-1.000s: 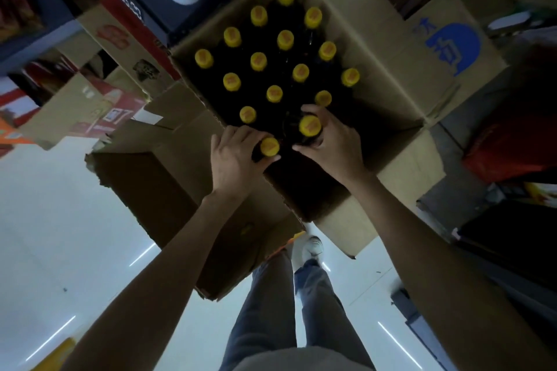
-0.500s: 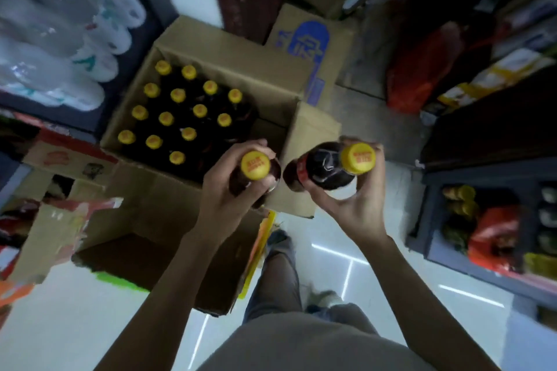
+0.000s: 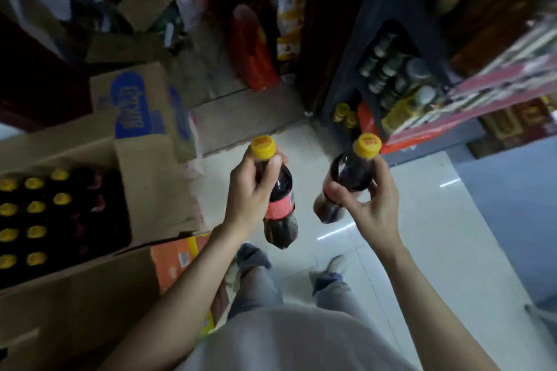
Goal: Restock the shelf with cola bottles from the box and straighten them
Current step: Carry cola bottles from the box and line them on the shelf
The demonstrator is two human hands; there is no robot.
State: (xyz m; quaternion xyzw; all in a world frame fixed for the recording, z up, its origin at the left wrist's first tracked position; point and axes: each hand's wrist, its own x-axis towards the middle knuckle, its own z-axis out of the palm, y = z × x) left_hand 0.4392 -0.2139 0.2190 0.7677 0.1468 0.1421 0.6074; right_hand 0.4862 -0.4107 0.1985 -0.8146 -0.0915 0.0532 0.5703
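Note:
My left hand [image 3: 251, 190] grips the neck of a dark cola bottle [image 3: 280, 208] with a yellow cap and a red label, hanging upright over the white floor. A second yellow-capped cola bottle [image 3: 349, 173] is held by its shoulder in my right hand [image 3: 369, 202], tilted with the cap toward the shelf. The open cardboard box [image 3: 150, 187] sits at the left with several yellow-capped bottles [image 3: 36, 208] standing in it. At the upper right, the dark blue shelf [image 3: 355, 75] shows a few yellow caps [image 3: 343, 113] low down.
A blue-printed cardboard box [image 3: 138, 105] stands behind the open one. An orange carton [image 3: 180, 259] lies by my left leg. Red and yellow bags [image 3: 256, 48] pile up at the far end of the aisle. Jars and packets [image 3: 401, 81] fill the shelf.
Both hands have carried their bottles away from the box toward the right. My view has turned to the shelf, and the box now lies at the left edge.

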